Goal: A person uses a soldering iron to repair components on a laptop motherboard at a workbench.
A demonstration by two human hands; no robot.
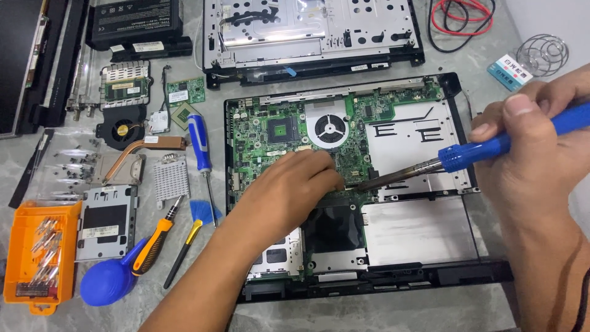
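An opened laptop base (458,270) lies in front of me with its green motherboard (264,132) and round fan (327,128) exposed. My left hand (289,187) rests palm down on the board's lower middle, fingers curled toward the spot under the fan; whether it holds anything small is hidden. My right hand (531,141) grips a blue-handled soldering iron (473,154), whose dark metal tip (369,182) touches the board just right of my left fingertips.
Left of the laptop lie a blue screwdriver (200,144), an orange-handled screwdriver (153,243), a yellow-handled tool (182,252), a blue air blower (107,281), an orange bit case (37,255), a heatsink with fan (123,129), loose screws. Behind: a second chassis (307,31), battery (135,21), red cable (461,15), wire stand (544,54).
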